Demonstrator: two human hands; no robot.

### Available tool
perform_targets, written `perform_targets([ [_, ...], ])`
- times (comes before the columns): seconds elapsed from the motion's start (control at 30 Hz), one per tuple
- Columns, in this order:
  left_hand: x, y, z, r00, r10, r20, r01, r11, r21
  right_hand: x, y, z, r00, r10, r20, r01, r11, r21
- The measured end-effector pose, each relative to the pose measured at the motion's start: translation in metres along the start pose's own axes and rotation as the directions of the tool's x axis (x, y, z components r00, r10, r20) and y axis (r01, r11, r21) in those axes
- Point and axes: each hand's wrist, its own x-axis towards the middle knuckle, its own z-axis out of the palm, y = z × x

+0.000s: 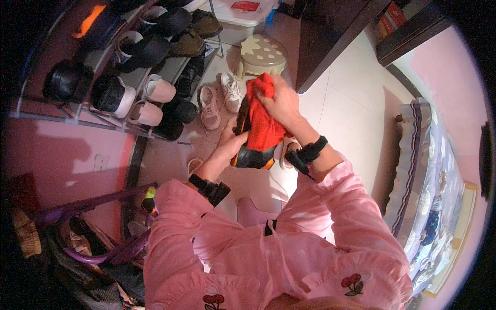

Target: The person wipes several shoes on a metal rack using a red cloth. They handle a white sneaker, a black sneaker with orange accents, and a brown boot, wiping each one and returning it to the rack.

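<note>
A black shoe with orange trim (254, 158) is held up in front of me, above the floor. My left hand (233, 138) grips it from the left side, fingers partly hidden behind it. Over the shoe lies a red cloth (264, 130), which covers much of its upper. My right hand (283, 101) is closed on the cloth near the far end of the shoe and presses it there. Black bands are strapped around both wrists.
At the left stands a metal shoe rack (97, 116) with several shoes. White sneakers (231, 91) and a pinkish sneaker (209, 108) sit on the tiled floor. Beyond them is a strawberry-patterned stool (263, 54). A bed (430, 174) lies right, a purple-framed item (85, 257) lower left.
</note>
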Motion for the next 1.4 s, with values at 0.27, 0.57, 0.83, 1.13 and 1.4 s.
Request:
perform_targets([
  [0.27,0.008,0.010,-0.011,0.999,0.046,0.011,-0.042,0.974,-0.222,0.007,0.003,-0.010,0.994,-0.097,0.057,0.089,0.988,0.127],
  [0.57,0.033,0.016,-0.031,0.931,0.189,-0.313,-0.161,0.981,0.113,-0.041,-0.023,0.012,0.881,-0.445,0.163,0.439,0.895,0.073],
  [0.83,-0.008,0.022,0.001,0.997,-0.051,0.052,0.059,0.985,-0.160,0.014,0.018,-0.009,0.988,-0.128,-0.084,0.126,0.992,-0.031],
  [1.13,0.002,0.030,-0.011,0.999,0.048,0.021,-0.044,0.988,-0.148,-0.009,-0.010,-0.012,0.916,-0.385,0.108,0.364,0.915,0.174],
  [1.4,-0.015,0.032,-0.004,0.949,-0.073,0.306,0.172,0.936,-0.309,0.026,0.026,-0.027,0.988,-0.099,-0.119,0.127,0.958,0.257],
])
